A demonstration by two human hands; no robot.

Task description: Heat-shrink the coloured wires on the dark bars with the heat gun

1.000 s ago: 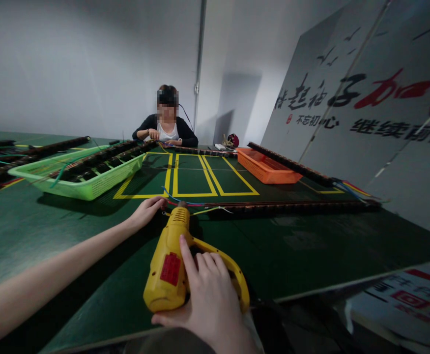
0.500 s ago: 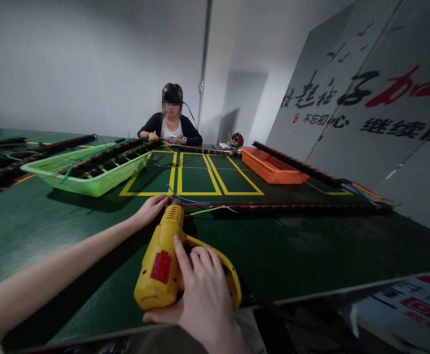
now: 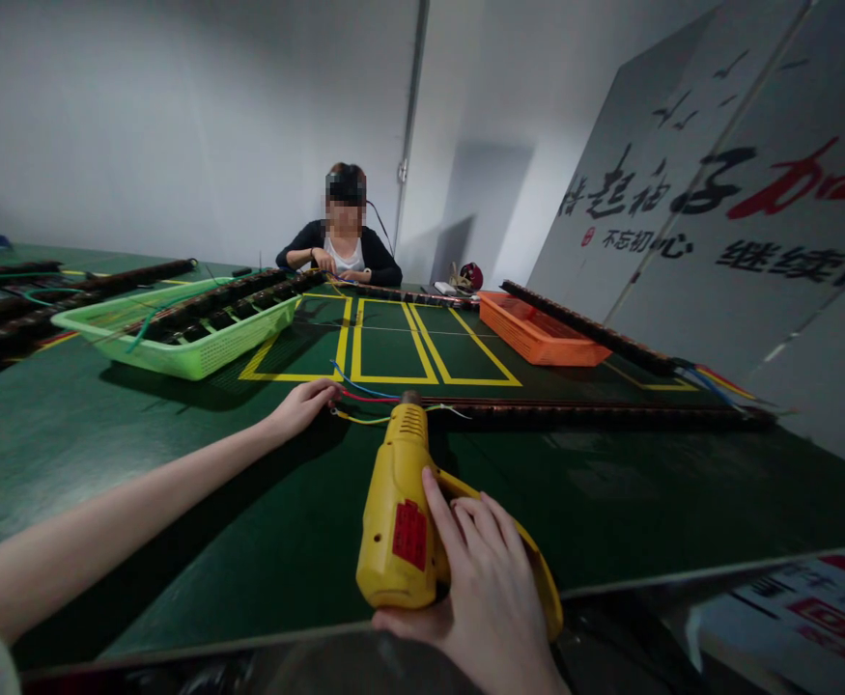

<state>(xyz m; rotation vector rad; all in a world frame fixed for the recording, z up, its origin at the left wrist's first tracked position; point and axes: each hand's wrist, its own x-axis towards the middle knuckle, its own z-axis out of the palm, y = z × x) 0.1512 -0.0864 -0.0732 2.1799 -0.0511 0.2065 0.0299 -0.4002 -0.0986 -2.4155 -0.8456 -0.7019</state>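
A yellow heat gun (image 3: 397,521) with a red label is gripped in my right hand (image 3: 484,569), its nozzle pointing away from me at the wires. My left hand (image 3: 310,403) pinches the end of a red wire (image 3: 364,396) above the table. Beside it run a blue wire (image 3: 353,382) and a yellow-green wire (image 3: 360,419) that ends in a small ring terminal. These wires come from a long dark strip assembly (image 3: 596,415) lying across the table, and the nozzle covers part of them.
A light green basket (image 3: 197,359) holding dark strips stands at left. At right, another dark strip (image 3: 588,328) rests on an orange basket (image 3: 538,349). More strips (image 3: 74,309) lie far left. A co-worker (image 3: 342,241) sits across the green table, which bears yellow tape rectangles (image 3: 429,381).
The heat gun has moved right in my right hand, from near my left fingertips along the wires towards the strip. My left hand stays nearly in place.
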